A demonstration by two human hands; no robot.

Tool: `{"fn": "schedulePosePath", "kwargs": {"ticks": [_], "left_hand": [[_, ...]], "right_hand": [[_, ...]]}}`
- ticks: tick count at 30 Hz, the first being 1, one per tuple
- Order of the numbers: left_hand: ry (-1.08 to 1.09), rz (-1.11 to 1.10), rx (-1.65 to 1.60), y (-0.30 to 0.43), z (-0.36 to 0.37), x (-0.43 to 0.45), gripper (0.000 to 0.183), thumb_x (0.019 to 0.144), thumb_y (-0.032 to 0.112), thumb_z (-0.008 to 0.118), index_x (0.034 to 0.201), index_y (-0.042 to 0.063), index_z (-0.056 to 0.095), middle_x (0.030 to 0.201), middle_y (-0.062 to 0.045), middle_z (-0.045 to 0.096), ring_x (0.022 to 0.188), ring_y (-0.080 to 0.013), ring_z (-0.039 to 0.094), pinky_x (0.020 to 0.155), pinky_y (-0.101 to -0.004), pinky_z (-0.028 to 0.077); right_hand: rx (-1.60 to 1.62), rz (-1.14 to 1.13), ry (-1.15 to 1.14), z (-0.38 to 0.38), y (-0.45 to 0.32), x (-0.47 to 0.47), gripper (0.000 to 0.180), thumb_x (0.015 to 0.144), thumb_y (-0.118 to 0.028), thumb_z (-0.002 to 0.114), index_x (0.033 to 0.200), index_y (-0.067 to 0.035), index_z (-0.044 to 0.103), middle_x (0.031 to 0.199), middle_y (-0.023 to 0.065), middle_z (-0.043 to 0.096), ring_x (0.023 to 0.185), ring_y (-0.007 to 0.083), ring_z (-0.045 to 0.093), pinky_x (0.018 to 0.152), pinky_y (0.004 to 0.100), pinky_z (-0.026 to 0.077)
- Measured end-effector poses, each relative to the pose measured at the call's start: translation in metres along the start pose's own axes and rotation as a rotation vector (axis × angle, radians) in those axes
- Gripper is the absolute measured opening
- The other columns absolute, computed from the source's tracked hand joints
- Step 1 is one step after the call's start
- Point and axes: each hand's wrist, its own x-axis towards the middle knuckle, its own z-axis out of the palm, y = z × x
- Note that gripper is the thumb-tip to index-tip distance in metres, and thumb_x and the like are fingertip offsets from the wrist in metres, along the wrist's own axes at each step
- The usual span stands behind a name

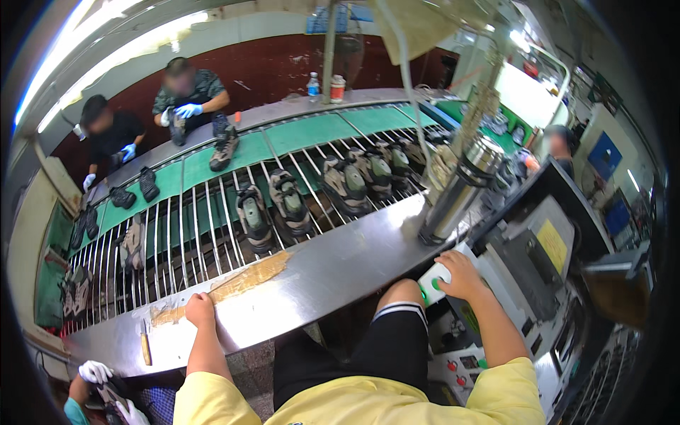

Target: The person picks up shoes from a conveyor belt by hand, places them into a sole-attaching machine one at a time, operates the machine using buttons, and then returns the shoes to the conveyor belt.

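My left hand (200, 309) is curled into a fist on the stainless-steel counter (324, 265), beside a strip of brown packing tape (249, 276). Whether anything thin is inside the fist is hidden. To its left lies a knife-like tool with a wooden handle (145, 348). My right hand (461, 276) rests on a white control box (436, 289) of a machine, thumb next to a green button (436, 283), fingers spread over the top. Beyond the counter, a brown-and-black hiking shoe (289, 202) and several similar ones stand on a roller conveyor (212, 234).
A steel vacuum flask (457, 194) stands at the counter's right end. The grey machine (523, 265) is close on my right. Two gloved people work across the conveyor by a green belt strip (308, 132). White-gloved hands (95, 372) hold a shoe at lower left.
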Motion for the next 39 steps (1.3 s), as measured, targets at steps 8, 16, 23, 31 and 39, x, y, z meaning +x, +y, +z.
{"fn": "schedulePosePath", "kwargs": {"ticks": [8, 16, 23, 31, 39], "left_hand": [[0.023, -0.019, 0.000, -0.008, 0.001, 0.002, 0.030, 0.080, 0.028, 0.052, 0.066, 0.004, 0.064, 0.068, -0.017, 0.064, 0.066, -0.0363, 0.062, 0.063, -0.0461, 0.048], [-0.002, -0.039, 0.021, -0.006, -0.004, 0.002, 0.030, 0.080, 0.029, 0.052, 0.070, 0.005, 0.067, 0.073, -0.016, 0.066, 0.070, -0.0342, 0.063, 0.065, -0.0451, 0.049], [0.004, -0.048, 0.006, -0.002, -0.009, 0.002, 0.030, 0.081, 0.029, 0.052, 0.072, 0.005, 0.068, 0.074, -0.016, 0.067, 0.070, -0.0338, 0.064, 0.065, -0.0441, 0.051], [0.035, -0.027, -0.012, -0.013, 0.000, 0.004, 0.031, 0.080, 0.029, 0.052, 0.069, 0.004, 0.067, 0.073, -0.016, 0.066, 0.068, -0.0336, 0.064, 0.064, -0.0440, 0.050], [0.034, -0.034, -0.011, -0.017, -0.002, 0.005, 0.031, 0.080, 0.029, 0.052, 0.069, 0.005, 0.067, 0.072, -0.015, 0.066, 0.069, -0.0334, 0.064, 0.064, -0.0437, 0.050]], "right_hand": [[-0.057, -0.007, -0.050, 0.036, 0.010, 0.031, 0.023, 0.060, -0.019, 0.071, 0.081, -0.011, 0.066, 0.090, 0.0069, 0.060, 0.099, 0.0281, 0.053, 0.095, 0.0422, 0.038], [-0.018, 0.095, 0.059, 0.043, 0.005, 0.031, 0.010, 0.059, -0.010, 0.068, 0.063, -0.008, 0.059, 0.075, 0.0086, 0.057, 0.086, 0.0305, 0.054, 0.084, 0.0413, 0.042], [0.050, 0.139, 0.150, 0.047, 0.004, 0.032, 0.009, 0.063, -0.006, 0.065, 0.063, -0.005, 0.056, 0.071, 0.0095, 0.057, 0.079, 0.0315, 0.055, 0.078, 0.0413, 0.043], [0.018, 0.158, 0.197, 0.050, -0.001, 0.033, 0.008, 0.066, -0.004, 0.064, 0.064, -0.004, 0.056, 0.070, 0.0102, 0.058, 0.078, 0.0312, 0.056, 0.073, 0.0411, 0.044], [-0.011, 0.159, 0.210, 0.053, -0.004, 0.032, 0.008, 0.067, -0.004, 0.064, 0.065, -0.004, 0.056, 0.069, 0.0107, 0.057, 0.076, 0.0314, 0.056, 0.073, 0.0411, 0.045]]}}
